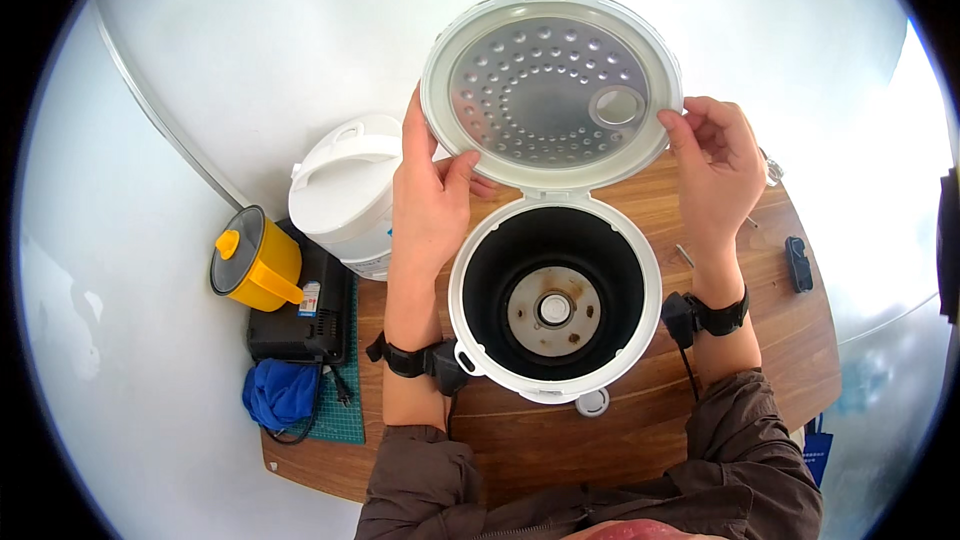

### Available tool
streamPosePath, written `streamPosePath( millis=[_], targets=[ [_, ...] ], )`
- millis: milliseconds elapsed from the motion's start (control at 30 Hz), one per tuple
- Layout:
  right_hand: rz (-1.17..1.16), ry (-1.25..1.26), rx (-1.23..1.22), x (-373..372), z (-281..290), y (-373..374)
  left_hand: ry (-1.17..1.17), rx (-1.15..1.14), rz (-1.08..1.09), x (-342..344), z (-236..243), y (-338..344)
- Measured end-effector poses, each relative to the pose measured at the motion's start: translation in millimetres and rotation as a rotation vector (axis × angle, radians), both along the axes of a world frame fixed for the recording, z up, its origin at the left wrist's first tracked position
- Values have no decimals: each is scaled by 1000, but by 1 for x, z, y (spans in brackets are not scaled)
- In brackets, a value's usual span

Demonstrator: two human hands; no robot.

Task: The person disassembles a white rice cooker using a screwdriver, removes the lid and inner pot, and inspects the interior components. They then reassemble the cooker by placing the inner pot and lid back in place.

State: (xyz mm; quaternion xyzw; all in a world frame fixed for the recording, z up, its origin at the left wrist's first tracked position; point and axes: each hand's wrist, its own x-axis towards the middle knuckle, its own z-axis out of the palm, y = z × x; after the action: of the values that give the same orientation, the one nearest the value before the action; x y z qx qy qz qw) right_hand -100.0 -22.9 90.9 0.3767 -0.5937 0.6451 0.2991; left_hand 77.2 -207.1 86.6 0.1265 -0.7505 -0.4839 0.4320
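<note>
A white rice cooker [652, 270] stands on the table in front of me, its lid raised on the far-side hinge. Its inner pot is out, so the dark inner wall and the stained round heating plate [528, 328] show. The lid's dimpled metal inner plate [550, 85] faces me, with a round opening near its right side. My left hand [430, 195] grips the lid's left edge, thumb on the inner face. At the right edge, my right hand [722, 175] pinches the rim between thumb and curled fingers. Both wrists wear black straps with small devices.
Left of the cooker are a white lidded container [345, 190], a yellow jug [275, 265] on a black case [325, 325], a blue cloth [280, 395] and a green mat [340, 425]. A small white round part [593, 403] lies nearby; a black object [798, 265] sits right.
</note>
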Motion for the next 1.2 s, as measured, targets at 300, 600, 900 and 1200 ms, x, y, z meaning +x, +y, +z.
streamPosePath(
  millis=[300, 600, 900, 1200],
  targets=[
    [20, -19, -60, -3, -4, -3, -6, -17, 4, 2, -1, -4],
    [13, 19, -116, -6, -11, -8, -28, -139, 15, 6, -2, -8],
    [78, -7, -124, -14, -16, -9, 25, -123, -17, 4, -6, -10],
    [508, -308, -48, -18, -14, -12, 86, -108, -88, 3, -7, -14]
  ],
)
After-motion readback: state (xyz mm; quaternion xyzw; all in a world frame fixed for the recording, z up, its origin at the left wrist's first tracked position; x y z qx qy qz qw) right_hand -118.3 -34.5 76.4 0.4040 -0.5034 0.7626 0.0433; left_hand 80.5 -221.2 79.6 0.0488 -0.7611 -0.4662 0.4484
